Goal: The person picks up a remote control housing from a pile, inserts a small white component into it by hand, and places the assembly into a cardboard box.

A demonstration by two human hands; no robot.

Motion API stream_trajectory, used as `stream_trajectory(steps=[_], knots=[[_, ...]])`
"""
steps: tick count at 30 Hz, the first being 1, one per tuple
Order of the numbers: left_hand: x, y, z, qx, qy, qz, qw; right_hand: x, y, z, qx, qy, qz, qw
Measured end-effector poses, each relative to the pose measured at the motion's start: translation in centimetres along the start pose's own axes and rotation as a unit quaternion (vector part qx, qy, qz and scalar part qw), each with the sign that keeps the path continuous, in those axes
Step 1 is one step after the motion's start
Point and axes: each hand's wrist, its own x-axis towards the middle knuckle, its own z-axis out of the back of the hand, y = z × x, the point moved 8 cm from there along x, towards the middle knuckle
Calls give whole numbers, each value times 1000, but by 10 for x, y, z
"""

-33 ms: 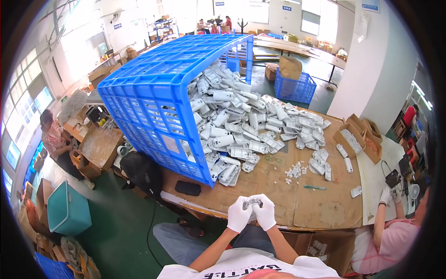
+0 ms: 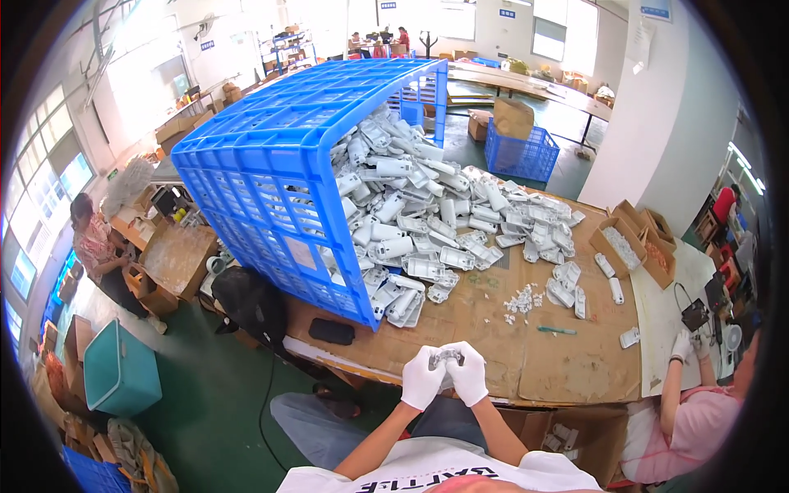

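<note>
My left hand [image 2: 422, 378] and my right hand [image 2: 467, 375], both in white gloves, meet at the table's front edge. Their fingers are closed round a grey plastic housing [image 2: 447, 357], mostly covered by the gloves. Ahead, a large pile of similar grey-white plastic housings [image 2: 427, 238] spills out of a blue plastic crate [image 2: 271, 197] tipped on its side. Small white plastic bits [image 2: 519, 302] lie scattered on the cardboard table cover [image 2: 468, 329]. A green pen [image 2: 556, 331] rests to their right, with a few loose housings [image 2: 562, 287] beyond it.
A black case [image 2: 332, 331] lies near the crate's front corner, beside a black bag [image 2: 248, 302]. Open boxes of small parts [image 2: 618, 246] stand at right. A co-worker's gloved hands [image 2: 686, 345] are at the far right. Below the table sits a cardboard box [image 2: 596, 440] with housings.
</note>
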Motion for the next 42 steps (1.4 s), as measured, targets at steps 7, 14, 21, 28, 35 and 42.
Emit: stream_trajectory(steps=[7,14,21,28,35,42], knots=[[5,-14,1,26,-18,0,1000,4,8,2,187,46,-49,980],[5,-14,-5,45,28,-24,998,1,-11,-1,150,-7,-70,986],[2,-13,-8,41,40,-12,998,2,-2,5,61,-15,-38,997],[-3,-25,-12,36,47,-43,997,-2,-9,11,80,-31,-52,995],[-6,-22,-12,36,51,-29,998,-5,2,10,87,-16,-58,994],[-8,-24,-14,44,52,-46,997,-4,-9,11,76,-35,-38,996]])
